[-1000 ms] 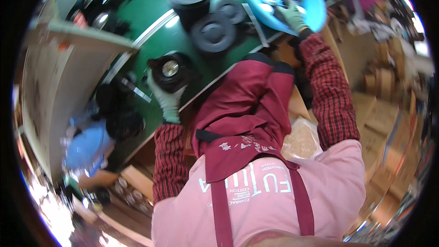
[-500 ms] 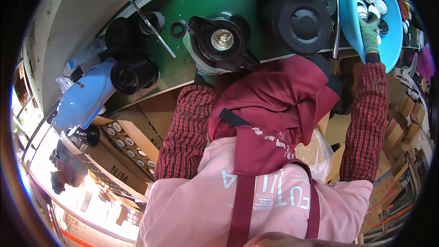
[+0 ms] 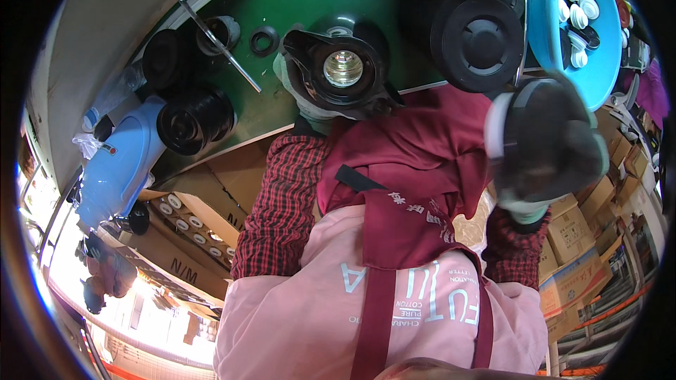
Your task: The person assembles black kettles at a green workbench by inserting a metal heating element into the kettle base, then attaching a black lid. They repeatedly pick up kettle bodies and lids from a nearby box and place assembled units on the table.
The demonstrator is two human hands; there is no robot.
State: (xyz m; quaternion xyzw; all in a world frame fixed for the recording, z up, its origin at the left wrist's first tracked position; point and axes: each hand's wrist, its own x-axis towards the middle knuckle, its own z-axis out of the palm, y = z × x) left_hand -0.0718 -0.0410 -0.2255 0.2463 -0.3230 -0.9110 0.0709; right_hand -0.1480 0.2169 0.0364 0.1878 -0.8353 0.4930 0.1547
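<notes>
A black vacuum jug [image 3: 371, 53] stands near the front edge of the green table, its mouth uncovered and its shiny silvery liner [image 3: 343, 69] showing. My left hand [image 3: 310, 107], in a pale work glove, is closed around its left and near side; the fingers are partly hidden by the jug. Raised close to the camera on the right is my gloved right hand [image 3: 574, 158], smeared by motion. It grips a black-and-white stopper [image 3: 497, 127] whose white edge points left. Behind it, a light-blue basin [image 3: 539, 24] holds several similar white and black stoppers [image 3: 577, 17].
Large black containers [image 3: 481, 41] stand right of the jug. To its left lie a black ring [image 3: 264, 41], a metal rod [image 3: 222, 46], black cylinders [image 3: 193, 121] and a pale-blue plastic piece [image 3: 127, 155]. An open carton [image 3: 211, 207] of white-topped items sits below the table edge.
My right hand has come out of the basin with a stopper, moving left and toward me. My left hand keeps its hold on the jug.
</notes>
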